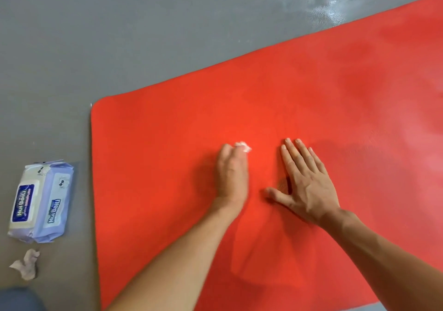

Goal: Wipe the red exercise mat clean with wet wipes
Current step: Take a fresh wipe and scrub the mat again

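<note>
White wet wipe (pixel 243 146) bunched under left hand (pixel 232 171), right hand (pixel 305 181) spread flat on red mat (pixel 167 143)

One head-worn wide-angle camera looks steeply down, close over a flat red foam mat (pixel 263 109) on grey floor (pixel 96 35).

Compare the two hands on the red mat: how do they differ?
The left hand curls around a white wet wipe; the right hand holds nothing. The left hand looks motion-blurred, the right hand sharp. The left fingers are bunched, the right fingers straight and flat. Both rest on the red mat.
</note>
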Tool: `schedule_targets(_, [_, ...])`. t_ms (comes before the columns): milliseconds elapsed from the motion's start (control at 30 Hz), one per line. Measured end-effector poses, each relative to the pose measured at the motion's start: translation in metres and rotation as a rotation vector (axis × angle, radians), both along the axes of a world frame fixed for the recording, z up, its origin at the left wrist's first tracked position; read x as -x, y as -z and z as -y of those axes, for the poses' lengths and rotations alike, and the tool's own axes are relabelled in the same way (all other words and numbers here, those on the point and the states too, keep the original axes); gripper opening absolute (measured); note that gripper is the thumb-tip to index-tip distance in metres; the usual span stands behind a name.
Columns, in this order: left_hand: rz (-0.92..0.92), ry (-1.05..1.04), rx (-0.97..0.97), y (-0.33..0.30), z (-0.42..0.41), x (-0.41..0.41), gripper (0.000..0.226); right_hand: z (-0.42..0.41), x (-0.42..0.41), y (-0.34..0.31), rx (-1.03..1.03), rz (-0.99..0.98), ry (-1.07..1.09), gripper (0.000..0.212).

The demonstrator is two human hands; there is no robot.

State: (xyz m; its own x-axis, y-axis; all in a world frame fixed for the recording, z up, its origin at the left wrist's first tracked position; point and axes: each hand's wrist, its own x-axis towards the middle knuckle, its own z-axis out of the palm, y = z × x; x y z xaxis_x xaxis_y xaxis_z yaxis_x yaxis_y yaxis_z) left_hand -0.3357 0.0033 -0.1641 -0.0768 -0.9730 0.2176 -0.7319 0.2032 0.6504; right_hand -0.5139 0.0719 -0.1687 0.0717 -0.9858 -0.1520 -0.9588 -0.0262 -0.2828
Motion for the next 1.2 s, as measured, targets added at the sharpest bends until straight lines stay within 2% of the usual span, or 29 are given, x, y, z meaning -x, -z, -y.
schedule_targets(67, [-0.008, 0.21, -0.042, -0.005, -0.026, 0.036, 0.013, -0.002, 0.001, 0.003, 0.08, 0.041, 0.007, 0.082])
schedule_targets(167, [0.108, 0.383, 0.049, 0.004, -0.018, 0.014, 0.01, -0.004, 0.006, 0.006, 0.118, 0.073, -0.02, 0.075])
schedule_targets(233, [0.114, 0.317, 0.05, 0.006, 0.005, -0.03, 0.012, -0.005, 0.007, 0.008, 0.129, 0.067, -0.015, 0.075])
schedule_targets(300, [0.118, 0.117, 0.062, 0.006, 0.023, -0.069, 0.015, -0.003, 0.004, 0.009, 0.146, 0.047, 0.0, 0.074])
schedule_targets(400, [0.064, -0.021, 0.047, 0.009, 0.011, -0.057, 0.016, -0.004, 0.001, 0.012, 0.174, 0.028, 0.012, 0.073])
schedule_targets(533, [0.003, 0.179, 0.016, 0.015, -0.037, 0.01, 0.02, -0.004, 0.003, 0.015, 0.215, 0.045, 0.012, 0.07])
schedule_targets(600, [-0.015, 0.249, 0.004, 0.014, -0.042, 0.012, 0.017, -0.004, 0.005, 0.017, 0.231, 0.051, 0.018, 0.069])
schedule_targets(633, [-0.035, 0.278, -0.029, 0.009, -0.041, 0.006, 0.024, -0.004, 0.006, 0.017, 0.234, 0.054, 0.019, 0.068])
schedule_targets(667, [-0.035, 0.307, -0.071, 0.002, -0.041, -0.005, 0.04, -0.004, 0.006, 0.016, 0.232, 0.057, 0.018, 0.068])
schedule_targets(733, [0.053, 0.283, -0.095, -0.011, -0.047, -0.037, 0.065, -0.004, 0.005, 0.015, 0.223, 0.06, 0.027, 0.067])
schedule_targets(833, [0.314, 0.108, -0.041, -0.023, -0.068, -0.086, 0.065, -0.003, 0.004, 0.014, 0.215, 0.07, 0.043, 0.065])
schedule_targets(967, [0.617, 0.087, -0.23, -0.008, -0.115, -0.117, 0.075, -0.005, 0.001, 0.012, 0.213, 0.078, 0.046, 0.062])
schedule_targets(1033, [0.696, 0.134, -0.254, 0.002, -0.13, -0.119, 0.08, -0.005, 0.0, 0.011, 0.213, 0.073, 0.046, 0.062])
schedule_targets(1200, [0.78, 0.094, -0.236, 0.008, -0.13, -0.116, 0.083, -0.003, 0.0, 0.013, 0.225, 0.093, 0.048, 0.063])
